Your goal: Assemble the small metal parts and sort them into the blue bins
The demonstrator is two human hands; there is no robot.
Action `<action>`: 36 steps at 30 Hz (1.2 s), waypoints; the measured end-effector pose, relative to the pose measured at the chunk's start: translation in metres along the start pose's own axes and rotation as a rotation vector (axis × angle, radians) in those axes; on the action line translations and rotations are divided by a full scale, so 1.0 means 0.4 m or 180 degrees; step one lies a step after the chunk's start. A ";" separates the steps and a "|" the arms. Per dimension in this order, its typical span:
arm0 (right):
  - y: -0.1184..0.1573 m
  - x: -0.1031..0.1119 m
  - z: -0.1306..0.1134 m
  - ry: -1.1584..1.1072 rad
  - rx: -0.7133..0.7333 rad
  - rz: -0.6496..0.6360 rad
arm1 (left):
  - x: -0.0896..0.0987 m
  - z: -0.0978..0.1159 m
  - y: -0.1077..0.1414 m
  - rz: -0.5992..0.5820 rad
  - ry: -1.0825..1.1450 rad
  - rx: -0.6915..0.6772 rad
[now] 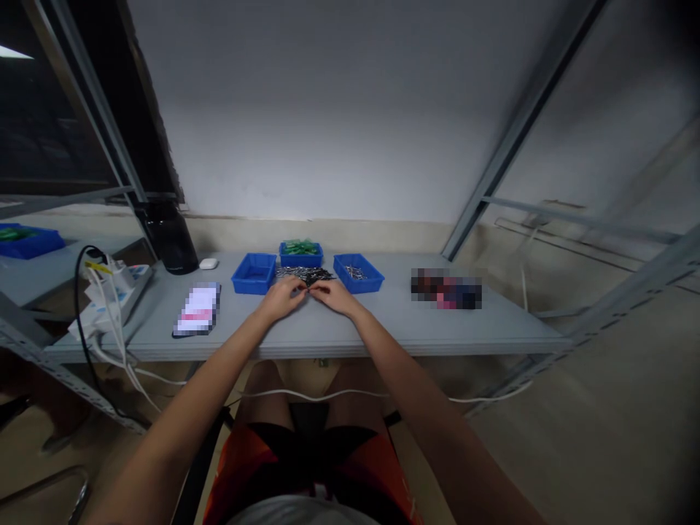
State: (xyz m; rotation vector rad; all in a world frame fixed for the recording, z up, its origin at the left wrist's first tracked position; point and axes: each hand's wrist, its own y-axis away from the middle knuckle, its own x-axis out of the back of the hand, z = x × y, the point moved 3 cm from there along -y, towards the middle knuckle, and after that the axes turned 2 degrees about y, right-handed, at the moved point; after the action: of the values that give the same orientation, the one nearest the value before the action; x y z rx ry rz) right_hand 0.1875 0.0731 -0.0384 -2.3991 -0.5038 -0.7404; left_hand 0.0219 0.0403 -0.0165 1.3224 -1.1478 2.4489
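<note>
Head view, as I watch remotely: one pile of thin silver and black pieces (305, 274), on the table (394, 324). Left hand (284, 297) and right hand (333, 296): at the pile's near edge, fingertips drawn close; whether they pinch a piece, I cannot tell. Handling, in my judgement: wrists low, light fingertip pressure. Containers: left tray (252, 286), left of the pile, blue floor showing; back tray (300, 261), behind the pile, green pieces (300, 247); right tray (367, 284), right of the pile, loose silver pieces (355, 273).
</note>
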 end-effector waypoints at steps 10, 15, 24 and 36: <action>-0.004 -0.007 0.001 -0.0036 -0.0212 -0.0039 | -0.008 -0.009 0.003 -0.0023 0.0090 0.0407; 0.001 0.001 -0.015 -0.0125 -0.0142 0.0025 | -0.012 -0.010 0.002 -0.0213 -0.0203 0.0351; -0.007 -0.007 0.002 -0.0572 -0.0332 -0.0047 | -0.011 -0.003 0.000 -0.0307 -0.0364 -0.0054; -0.006 0.019 -0.003 -0.0824 -0.0462 0.0310 | -0.004 -0.016 0.000 0.0028 -0.0413 -0.0001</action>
State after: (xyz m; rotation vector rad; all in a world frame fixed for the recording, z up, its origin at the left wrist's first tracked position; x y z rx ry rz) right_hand 0.1919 0.0756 -0.0321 -2.6519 -0.4441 -0.4393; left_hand 0.0186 0.0451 -0.0197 1.4987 -1.1843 2.3996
